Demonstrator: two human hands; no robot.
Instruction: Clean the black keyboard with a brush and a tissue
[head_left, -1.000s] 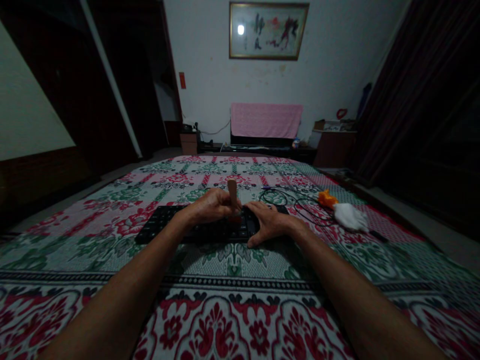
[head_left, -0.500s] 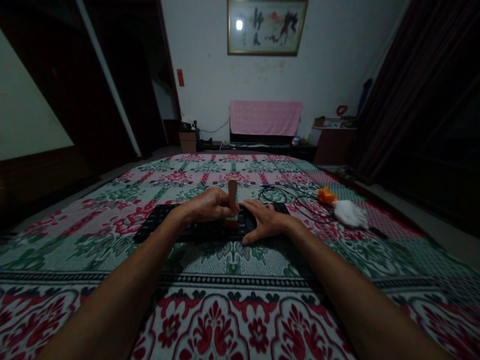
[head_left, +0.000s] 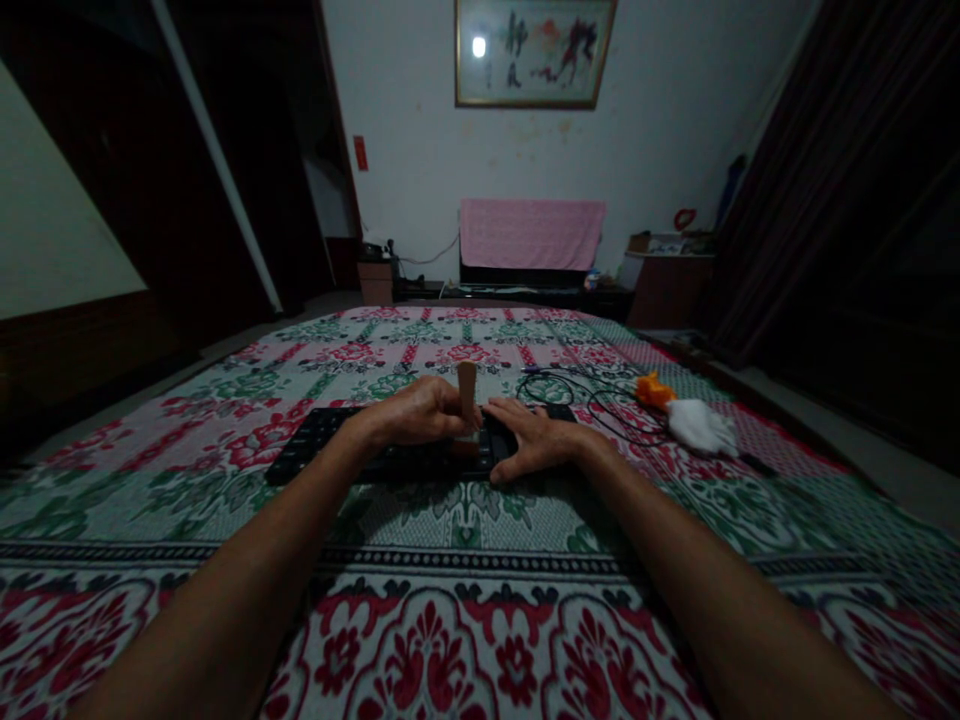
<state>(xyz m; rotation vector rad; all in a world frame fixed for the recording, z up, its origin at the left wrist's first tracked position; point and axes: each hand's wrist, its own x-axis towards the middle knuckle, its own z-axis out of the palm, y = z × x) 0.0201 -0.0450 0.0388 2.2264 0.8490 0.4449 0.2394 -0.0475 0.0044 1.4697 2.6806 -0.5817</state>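
A black keyboard (head_left: 330, 440) lies on a patterned bed cover (head_left: 465, 590). My left hand (head_left: 416, 412) is closed round a small brush with a pale wooden handle (head_left: 466, 382), held upright with its lower end on the keys. My right hand (head_left: 532, 440) rests flat on the keyboard's right part, fingers stretched out, right beside the brush. The room is dim and the brush's bristles are hard to make out.
A coiled black cable (head_left: 592, 395) lies beyond the keyboard on the right. An orange and white cloth bundle (head_left: 690, 420) sits further right on the bed. A stand draped in pink cloth (head_left: 531, 232) is by the far wall, dark curtains (head_left: 840, 200) on the right.
The brush stays upright on the keys with only slight shifts. My right hand has slid a little closer to the brush. The view has tilted up slightly.
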